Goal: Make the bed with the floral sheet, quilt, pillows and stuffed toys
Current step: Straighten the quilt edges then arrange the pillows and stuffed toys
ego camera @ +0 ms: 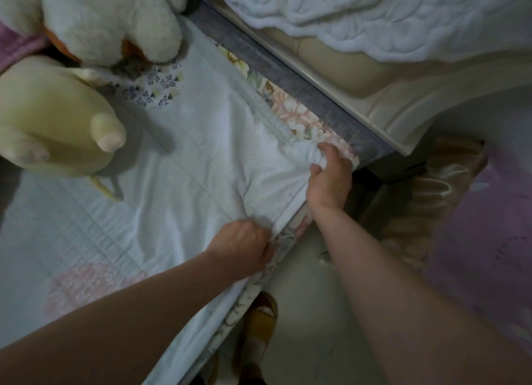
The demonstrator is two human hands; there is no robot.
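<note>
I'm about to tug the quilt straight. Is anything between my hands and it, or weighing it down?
Nothing between: the left hand and right hand both grip the quilt. A white stuffed toy and a yellow stuffed toy sit on it farther in, possibly pinning it.

One camera is showing the scene, and it is sitting on the person's head. It is looking forward and steeply down, from close above the side edge of the white quilt [178, 154]. The wide lens is bending the borders. The left hand [244, 242] and the right hand [331, 180] are appearing near the centre, reaching in from the bottom border. The floor [302, 312] is showing at the lower right.
</note>
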